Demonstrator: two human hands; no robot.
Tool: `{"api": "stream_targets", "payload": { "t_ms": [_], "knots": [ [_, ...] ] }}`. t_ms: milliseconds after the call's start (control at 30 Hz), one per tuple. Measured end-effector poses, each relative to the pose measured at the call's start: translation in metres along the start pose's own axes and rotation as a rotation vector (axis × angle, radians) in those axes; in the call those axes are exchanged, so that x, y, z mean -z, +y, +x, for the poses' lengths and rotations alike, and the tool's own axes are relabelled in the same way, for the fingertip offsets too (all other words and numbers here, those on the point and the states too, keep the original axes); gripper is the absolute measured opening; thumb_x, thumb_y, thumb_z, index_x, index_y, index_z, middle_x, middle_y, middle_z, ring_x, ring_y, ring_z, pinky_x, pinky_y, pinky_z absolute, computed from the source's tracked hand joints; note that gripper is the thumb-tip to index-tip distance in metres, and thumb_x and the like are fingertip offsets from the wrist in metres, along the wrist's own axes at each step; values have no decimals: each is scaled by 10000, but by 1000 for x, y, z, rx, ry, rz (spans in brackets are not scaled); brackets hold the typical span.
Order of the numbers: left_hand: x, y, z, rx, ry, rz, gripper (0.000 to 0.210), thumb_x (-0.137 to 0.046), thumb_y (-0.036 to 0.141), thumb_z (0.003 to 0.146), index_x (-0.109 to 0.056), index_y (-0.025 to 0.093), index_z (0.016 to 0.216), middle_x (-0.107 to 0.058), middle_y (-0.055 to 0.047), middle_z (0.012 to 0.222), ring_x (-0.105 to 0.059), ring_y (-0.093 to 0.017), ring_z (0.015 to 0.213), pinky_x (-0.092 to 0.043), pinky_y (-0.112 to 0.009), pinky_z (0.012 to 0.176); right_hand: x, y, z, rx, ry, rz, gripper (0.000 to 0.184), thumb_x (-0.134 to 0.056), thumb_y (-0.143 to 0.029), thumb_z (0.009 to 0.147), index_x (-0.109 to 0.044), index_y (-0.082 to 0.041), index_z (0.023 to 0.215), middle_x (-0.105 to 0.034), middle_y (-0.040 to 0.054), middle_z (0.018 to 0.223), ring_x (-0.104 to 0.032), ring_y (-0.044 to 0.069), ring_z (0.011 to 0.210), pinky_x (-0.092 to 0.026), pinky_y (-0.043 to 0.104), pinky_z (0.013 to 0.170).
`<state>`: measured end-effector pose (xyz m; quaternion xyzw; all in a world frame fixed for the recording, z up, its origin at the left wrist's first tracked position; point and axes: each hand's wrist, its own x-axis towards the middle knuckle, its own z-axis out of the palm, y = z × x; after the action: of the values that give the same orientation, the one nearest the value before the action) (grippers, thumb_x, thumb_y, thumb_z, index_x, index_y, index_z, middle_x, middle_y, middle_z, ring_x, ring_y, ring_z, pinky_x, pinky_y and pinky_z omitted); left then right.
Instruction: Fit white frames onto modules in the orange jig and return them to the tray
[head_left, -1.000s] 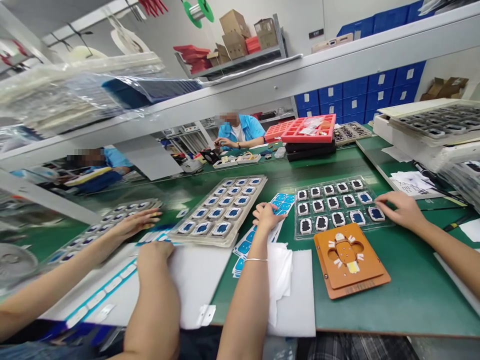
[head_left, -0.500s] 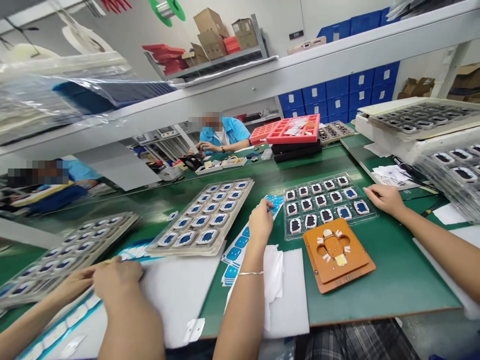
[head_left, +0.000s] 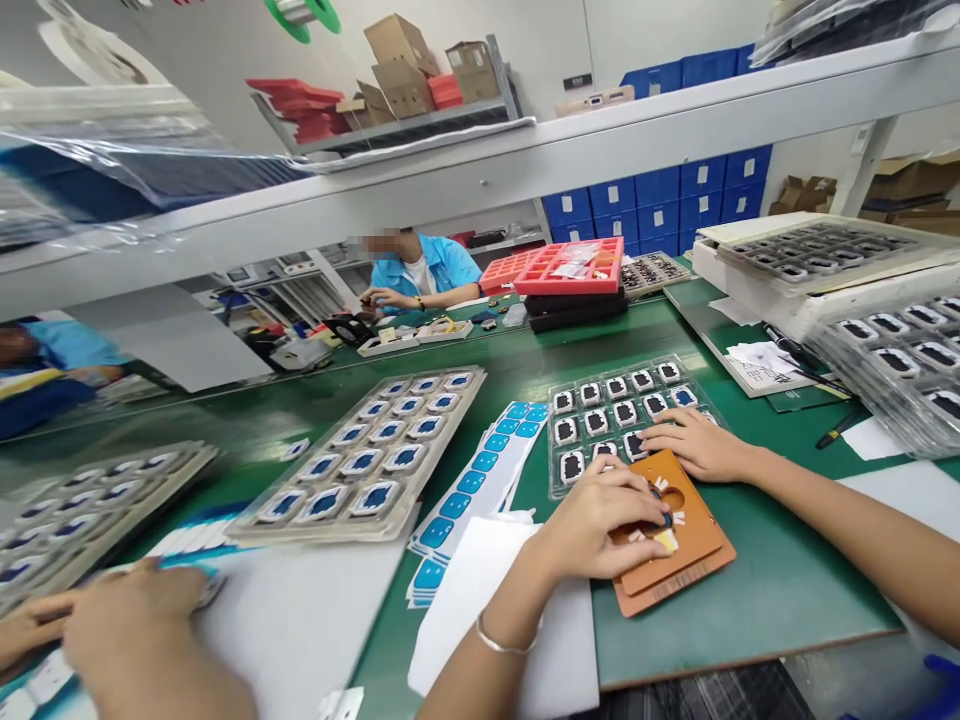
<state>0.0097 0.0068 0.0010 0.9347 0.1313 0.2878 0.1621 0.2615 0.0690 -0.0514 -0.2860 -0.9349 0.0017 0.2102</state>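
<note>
My left hand (head_left: 611, 515), with a thin bracelet on the wrist, lies over the left part of an orange fixture plate (head_left: 701, 560). Thumb and fingers close on a small dark blue piece (head_left: 663, 519) at the fixture's cutout, mostly covered by the fingertips. My right hand (head_left: 694, 442) reaches over the clear plastic tray (head_left: 556, 484) just behind the fixture, fingers stretched out and nothing visible in them. White-rimmed parts with dark centres fill the tray's pockets. Left of the tray lie sheets of blue stickers (head_left: 471, 482).
A co-worker's hands (head_left: 127, 625) work at the lower left, blurred. Another tray of blue-centred parts (head_left: 247, 522) stands between us. Stacked trays (head_left: 847, 385) are at right; red bins (head_left: 570, 268) sit at the back. A shelf beam (head_left: 420, 165) crosses above the bench.
My left hand has moved from the blue sticker sheets right to the fixture. My right hand has moved left from the tray's right edge and spread its fingers. The view has shifted slightly.
</note>
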Motion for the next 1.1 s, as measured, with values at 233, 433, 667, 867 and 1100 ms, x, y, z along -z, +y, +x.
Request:
{"api": "stream_targets", "payload": {
  "t_ms": [233,433,667,867,1100],
  "knots": [
    [0,-4,-3,-124,87,38,310,-692,497,835,-718,188,857,-755,-45,1012,-584,-226,1004,-391,-395,878,4,1,4,-64,-202,159,467,-378,-173,965,-544,-264,1392,-593,126,1305,-401,323,1300,-350,568,1045],
    [-6,-10,-4,-203,207,92,354,-639,526,860,-732,186,893,-745,-39,933,-577,-197,902,-405,-363,795,4,0,4,-135,-179,310,436,-347,-272,998,-541,-272,1388,-549,143,1226,-470,293,1192,-386,519,1032],
    [-9,-7,-11,-209,211,168,355,-596,476,881,-686,149,988,-766,-25,915,-612,-213,945,-405,-401,862,2,3,2,-175,-203,385,403,-365,-350,994,-596,-288,1318,-528,133,1234,-431,313,1235,-332,555,1066],
    [-10,-8,-15,-182,236,159,338,-620,494,853,-686,171,924,-752,-34,955,-595,-210,953,-411,-382,828,-3,9,5,-224,-133,452,364,-427,-357,950,-660,-263,1215,-582,120,1108,-503,297,1134,-367,554,1034],
    [-12,-10,-11,-123,88,331,365,-546,485,893,-704,170,986,-761,-55,965,-625,-226,961,-399,-412,855,5,14,4,-411,90,768,461,-712,-638,746,-747,-233,963,-697,98,991,-623,284,951,-481,497,942]
  ]
}}
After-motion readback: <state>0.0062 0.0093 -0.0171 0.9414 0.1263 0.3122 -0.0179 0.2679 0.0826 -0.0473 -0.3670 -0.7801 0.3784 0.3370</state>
